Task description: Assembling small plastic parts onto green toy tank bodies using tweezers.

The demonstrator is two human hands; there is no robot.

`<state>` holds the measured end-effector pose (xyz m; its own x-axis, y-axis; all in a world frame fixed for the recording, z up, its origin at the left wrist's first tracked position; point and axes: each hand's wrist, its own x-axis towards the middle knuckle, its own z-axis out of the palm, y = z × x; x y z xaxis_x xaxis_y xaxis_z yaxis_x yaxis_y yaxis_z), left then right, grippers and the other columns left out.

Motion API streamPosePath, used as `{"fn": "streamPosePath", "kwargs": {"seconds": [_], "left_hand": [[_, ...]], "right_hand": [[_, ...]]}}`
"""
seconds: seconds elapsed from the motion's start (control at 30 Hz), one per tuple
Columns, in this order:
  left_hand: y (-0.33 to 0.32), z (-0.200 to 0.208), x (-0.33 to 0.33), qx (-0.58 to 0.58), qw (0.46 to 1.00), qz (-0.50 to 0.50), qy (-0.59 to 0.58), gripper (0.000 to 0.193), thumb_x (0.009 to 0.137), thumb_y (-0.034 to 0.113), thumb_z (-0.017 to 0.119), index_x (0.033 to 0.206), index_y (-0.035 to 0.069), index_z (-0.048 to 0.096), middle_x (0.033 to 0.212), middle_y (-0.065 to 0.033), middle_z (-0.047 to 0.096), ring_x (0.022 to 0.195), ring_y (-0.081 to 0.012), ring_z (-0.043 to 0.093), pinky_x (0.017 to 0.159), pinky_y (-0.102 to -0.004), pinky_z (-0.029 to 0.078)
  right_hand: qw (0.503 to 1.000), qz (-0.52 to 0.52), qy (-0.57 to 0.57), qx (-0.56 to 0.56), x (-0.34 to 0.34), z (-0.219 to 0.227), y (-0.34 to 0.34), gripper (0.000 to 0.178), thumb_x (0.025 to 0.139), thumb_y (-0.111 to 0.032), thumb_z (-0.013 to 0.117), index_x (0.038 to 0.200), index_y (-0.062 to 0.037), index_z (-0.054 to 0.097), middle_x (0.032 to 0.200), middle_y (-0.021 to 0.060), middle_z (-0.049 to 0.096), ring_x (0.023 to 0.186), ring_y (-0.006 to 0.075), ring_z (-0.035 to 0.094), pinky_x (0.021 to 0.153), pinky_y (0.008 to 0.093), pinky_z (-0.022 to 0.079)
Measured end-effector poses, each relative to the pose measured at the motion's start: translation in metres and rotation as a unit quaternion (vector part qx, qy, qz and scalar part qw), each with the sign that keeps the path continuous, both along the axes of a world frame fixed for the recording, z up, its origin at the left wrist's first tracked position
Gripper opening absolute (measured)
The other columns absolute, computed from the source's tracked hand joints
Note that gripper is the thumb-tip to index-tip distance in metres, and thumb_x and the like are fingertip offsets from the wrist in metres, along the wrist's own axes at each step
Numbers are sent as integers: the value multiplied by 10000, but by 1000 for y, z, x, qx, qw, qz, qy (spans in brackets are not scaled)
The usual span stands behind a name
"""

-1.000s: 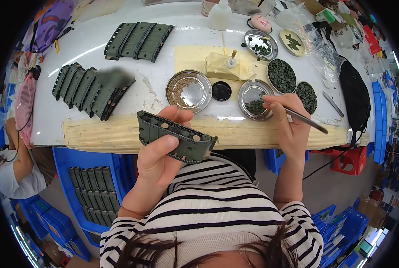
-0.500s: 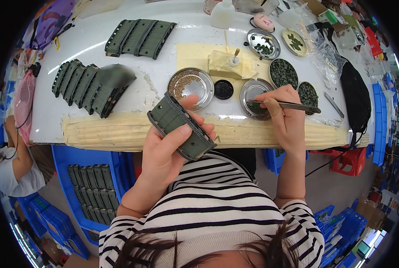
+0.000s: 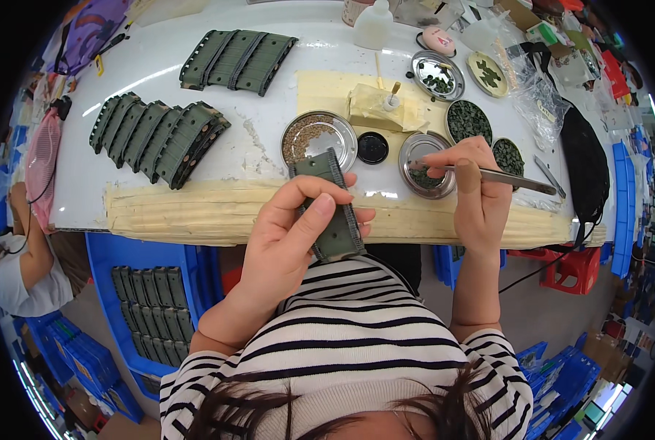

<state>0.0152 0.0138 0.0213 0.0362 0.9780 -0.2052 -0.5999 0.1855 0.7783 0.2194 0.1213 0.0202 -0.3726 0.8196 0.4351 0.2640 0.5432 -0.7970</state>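
My left hand point(image 3: 280, 231) is closed around a dark green, slightly curved rectangular plastic part point(image 3: 344, 236) with ridged long edges, held tilted above the table's padded front edge. My right hand point(image 3: 483, 194) pinches metal tweezers point(image 3: 525, 182), whose tips point left over a shallow steel dish point(image 3: 407, 155) holding small dark green pieces. Whether the tips grip a piece is too small to tell. Beyond the left hand lies a steel dish point(image 3: 348, 137) with brown grains. Between the two dishes is a black round lid point(image 3: 372, 148).
Two groups of similar green parts point(image 3: 238, 62) point(image 3: 159, 139) lie at the left. Tubs of green pieces point(image 3: 468, 122) point(image 3: 508, 155), a tape-covered block point(image 3: 371, 110) and a metal tool point(image 3: 549, 176) stand farther back or right. A blue crate point(image 3: 107, 293) sits below, near another person point(image 3: 30, 271).
The green part has turned more upright and shifted right, with my left fingers now across it. The tweezers have slid slightly right and their rear end has dropped.
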Motion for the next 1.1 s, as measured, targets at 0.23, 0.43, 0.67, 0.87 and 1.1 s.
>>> {"fn": "streamPosePath", "kwargs": {"seconds": [0.23, 0.43, 0.67, 0.87, 1.1], "left_hand": [[10, 3, 4, -30, 988, -95, -116, 323, 1032, 294, 335, 1032, 7, 483, 1029, -126, 587, 956, -237, 644, 876, -391, 538], [9, 6, 2, -63, 985, -86, -134, 311, 1028, 305, 343, 949, 31, 467, 1017, -128, 585, 961, -262, 642, 849, -392, 554], [9, -3, 3, -25, 984, -99, -147, 335, 1024, 344, 321, 893, 50, 412, 1005, -110, 521, 930, -280, 640, 800, -429, 578], [8, -9, 4, -10, 987, -95, -126, 348, 1026, 348, 306, 896, 45, 419, 1048, -104, 511, 936, -307, 643, 791, -430, 580], [7, -7, 4, -13, 988, -92, -120, 352, 1026, 347, 310, 892, 43, 428, 1056, -94, 514, 946, -310, 643, 807, -437, 572]], "right_hand": [[985, 160, 15, 60, -32, 29, -17, 104, 841, -99, 604, 851, -40, 689, 743, 27, 642, 698, 190, 500, 689, 301, 401], [981, 178, -9, 77, -41, 27, -19, 106, 825, -123, 618, 862, -54, 689, 746, 20, 646, 695, 191, 500, 715, 309, 396], [976, 170, 101, -91, -41, 22, -21, 259, 942, -191, 489, 855, -31, 674, 753, 19, 651, 709, 155, 485, 715, 305, 396], [972, 176, 100, -123, -43, 17, -22, 305, 970, -204, 457, 853, -19, 669, 731, 24, 636, 728, 143, 490, 704, 284, 401], [973, 167, 102, -121, -44, 16, -22, 311, 974, -214, 460, 846, -22, 667, 714, 22, 622, 730, 140, 480, 693, 277, 397]]}}
